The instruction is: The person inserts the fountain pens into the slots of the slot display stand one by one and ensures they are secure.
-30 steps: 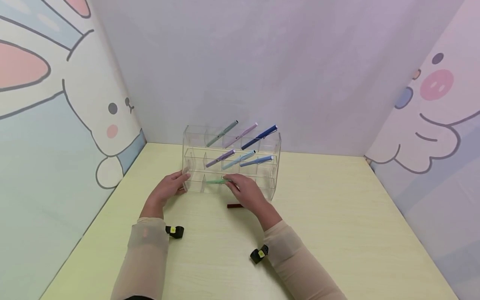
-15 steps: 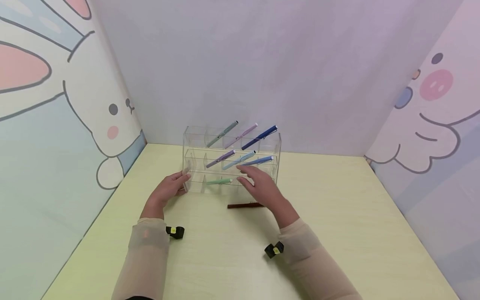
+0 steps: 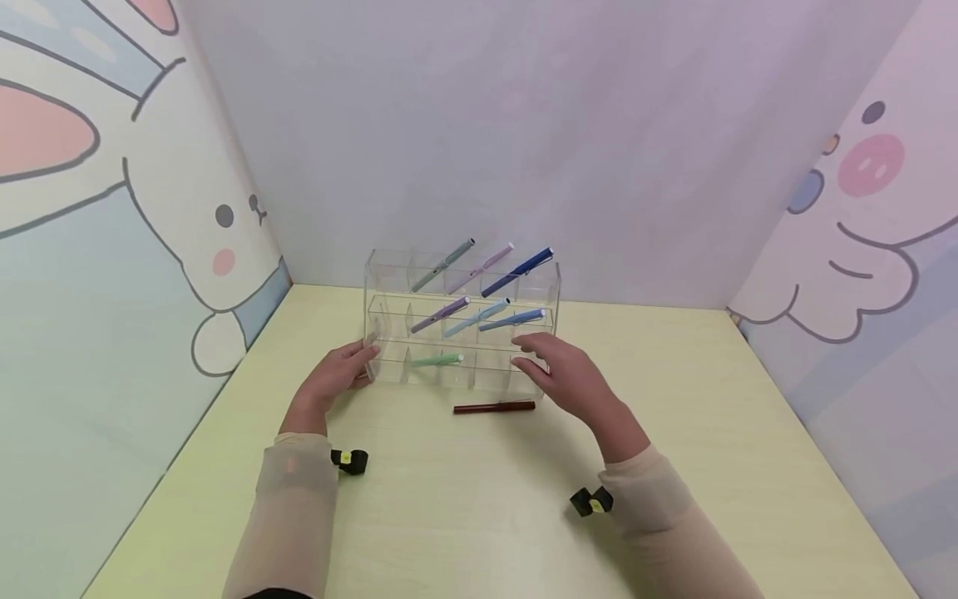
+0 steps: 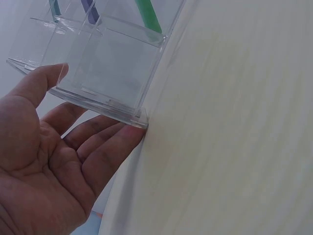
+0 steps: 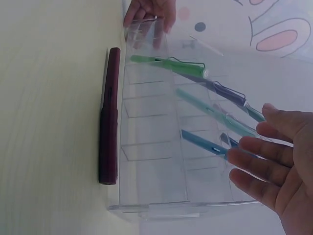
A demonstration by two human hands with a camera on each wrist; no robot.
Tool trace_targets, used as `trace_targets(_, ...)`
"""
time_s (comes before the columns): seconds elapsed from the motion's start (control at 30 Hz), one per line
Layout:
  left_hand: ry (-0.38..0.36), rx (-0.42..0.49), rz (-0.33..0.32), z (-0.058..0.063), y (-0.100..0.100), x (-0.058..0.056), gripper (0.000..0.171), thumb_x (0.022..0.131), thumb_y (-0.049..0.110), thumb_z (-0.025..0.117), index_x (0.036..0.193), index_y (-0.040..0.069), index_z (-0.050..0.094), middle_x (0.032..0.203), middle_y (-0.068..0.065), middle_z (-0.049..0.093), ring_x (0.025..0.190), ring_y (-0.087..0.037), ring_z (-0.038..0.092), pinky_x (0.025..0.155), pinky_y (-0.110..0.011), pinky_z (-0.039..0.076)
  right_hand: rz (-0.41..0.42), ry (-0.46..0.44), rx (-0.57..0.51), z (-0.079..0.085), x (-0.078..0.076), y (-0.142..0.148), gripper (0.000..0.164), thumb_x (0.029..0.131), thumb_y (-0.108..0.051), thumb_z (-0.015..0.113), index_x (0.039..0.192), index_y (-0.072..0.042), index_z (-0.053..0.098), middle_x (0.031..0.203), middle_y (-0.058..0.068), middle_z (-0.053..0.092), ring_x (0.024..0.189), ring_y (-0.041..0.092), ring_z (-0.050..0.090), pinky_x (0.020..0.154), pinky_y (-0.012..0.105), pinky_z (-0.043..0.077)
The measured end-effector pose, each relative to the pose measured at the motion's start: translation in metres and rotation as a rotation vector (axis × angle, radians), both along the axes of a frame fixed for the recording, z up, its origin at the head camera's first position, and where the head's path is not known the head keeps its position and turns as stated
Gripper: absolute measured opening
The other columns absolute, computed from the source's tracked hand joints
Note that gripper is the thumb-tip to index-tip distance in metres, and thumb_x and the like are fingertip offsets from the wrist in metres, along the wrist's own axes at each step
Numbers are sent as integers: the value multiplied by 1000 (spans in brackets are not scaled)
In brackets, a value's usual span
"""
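A clear acrylic pen rack (image 3: 389, 324) with three tiers stands at the back of the table. My left hand (image 3: 337, 376) holds its left end, the thumb over the side panel's edge and the fingers on the outside (image 4: 63, 161). In the bottom tier lies a green pen (image 3: 437, 360). My right hand (image 3: 572, 376) is in front of the rack's right end, fingers spread and holding nothing, also plain in the right wrist view. On the table before the rack lies a dark red pen (image 3: 494, 408), parallel to its front.
The middle tier bears a purple pen (image 3: 440, 315), a light blue pen (image 3: 476, 319) and a blue pen (image 3: 512, 320). Above them lean a grey-green pen (image 3: 444, 266), a lilac pen (image 3: 481, 269) and a dark blue pen (image 3: 518, 273). Cartoon-printed walls surround the table.
My right hand has let go of the green pen, which stays in the bottom tier, and moved right, uncovering the dark red pen. The left hand keeps its place.
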State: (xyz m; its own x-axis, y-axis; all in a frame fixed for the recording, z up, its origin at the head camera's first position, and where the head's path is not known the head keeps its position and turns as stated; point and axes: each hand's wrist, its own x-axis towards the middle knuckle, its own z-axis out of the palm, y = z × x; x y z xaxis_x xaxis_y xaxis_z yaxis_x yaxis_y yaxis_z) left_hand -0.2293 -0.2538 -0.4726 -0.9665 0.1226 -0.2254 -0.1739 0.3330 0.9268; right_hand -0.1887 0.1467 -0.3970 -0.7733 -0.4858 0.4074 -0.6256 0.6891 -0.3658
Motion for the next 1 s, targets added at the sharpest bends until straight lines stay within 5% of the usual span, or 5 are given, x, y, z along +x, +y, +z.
trace_targets(0.23,10,-13,-11,0,-1,-3,73,94,60,53,147,11,44,126,-14,47,107,-23,53,96,-35,50,-5,-201,102,-5,7,9,40,95,-40,64,127,-17,63,125,0,66,107,20,65,89,43,54)
trace_targets(0.47,5,-17,-4,-2,-1,-2,70,95,59,53,148,13,44,125,-14,46,106,-22,54,95,-34,51,17,-305,236,-16,6,7,41,95,-37,65,127,-13,64,124,5,66,110,24,64,93,45,52)
trace_targets(0.67,-19,-4,-10,3,1,1,64,100,50,50,150,12,40,132,-16,43,113,-26,51,103,-43,46,30,-322,322,-30,3,4,40,94,-33,67,127,-12,64,125,4,66,113,23,63,94,44,51)
trace_targets(0.9,-33,9,-24,30,11,16,58,104,39,48,150,5,38,137,-22,40,121,-34,47,108,-50,41,20,-307,404,-44,2,-4,35,93,-30,68,123,-12,67,120,2,68,111,21,63,92,42,51)
trace_targets(1.0,-28,25,-26,31,11,18,58,103,39,49,150,5,38,137,-22,41,122,-34,47,108,-50,41,33,-293,415,-49,2,-6,24,93,-26,68,113,-13,69,108,-2,70,97,17,64,85,39,52)
